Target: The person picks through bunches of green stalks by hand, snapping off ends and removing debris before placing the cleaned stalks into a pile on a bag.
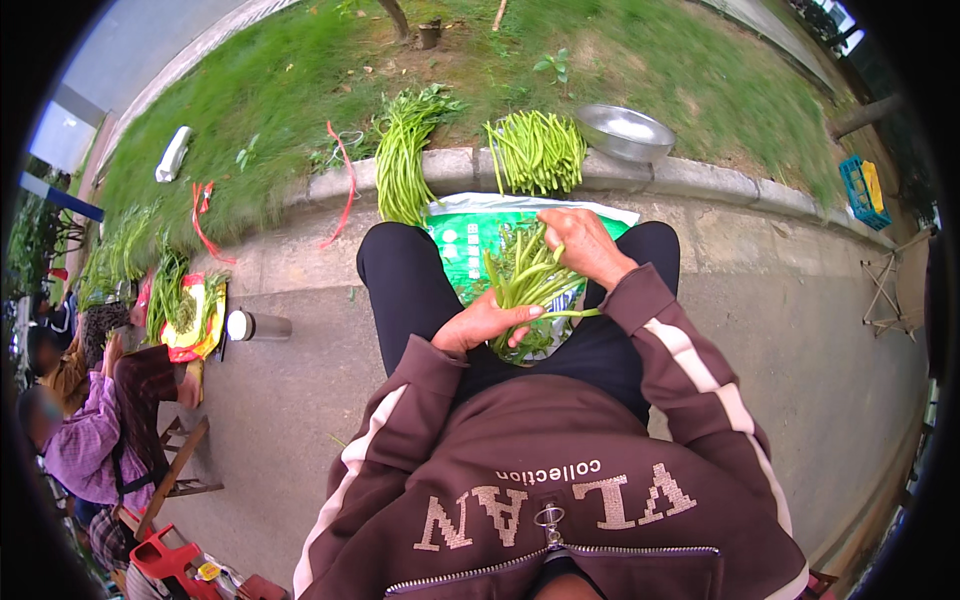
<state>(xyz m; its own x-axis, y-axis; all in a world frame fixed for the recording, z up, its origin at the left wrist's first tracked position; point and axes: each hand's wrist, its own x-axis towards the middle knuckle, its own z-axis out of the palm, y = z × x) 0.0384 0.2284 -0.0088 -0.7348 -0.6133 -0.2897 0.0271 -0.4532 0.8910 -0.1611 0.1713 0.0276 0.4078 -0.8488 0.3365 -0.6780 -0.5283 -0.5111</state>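
My left hand (487, 321) is closed around a bunch of green leafy-vegetable stems (525, 281) between my knees, its thumb lying across them. At the upper right of the bunch, my right hand (589, 244) has its fingers closed on a green stem; its fingertips are partly hidden. One long stem (576, 313) sticks out toward my right sleeve. Below the hands, a green and white plastic sack (457, 259) bearing writing is spread out, with loose leaves (531, 343) on it. On the stone curb ahead are a leafy bundle (409, 161) and a neat pile of trimmed stems (536, 152).
A metal basin (626, 133) rests by the curb (712, 180). Red ties (346, 184) lie to the left. A tumbler (259, 326) is on the pavement, near a seated person (97, 465) with greens on a yellow-red bag (214, 311). Rightward are a blue crate (862, 193) and a folding stool (900, 285).
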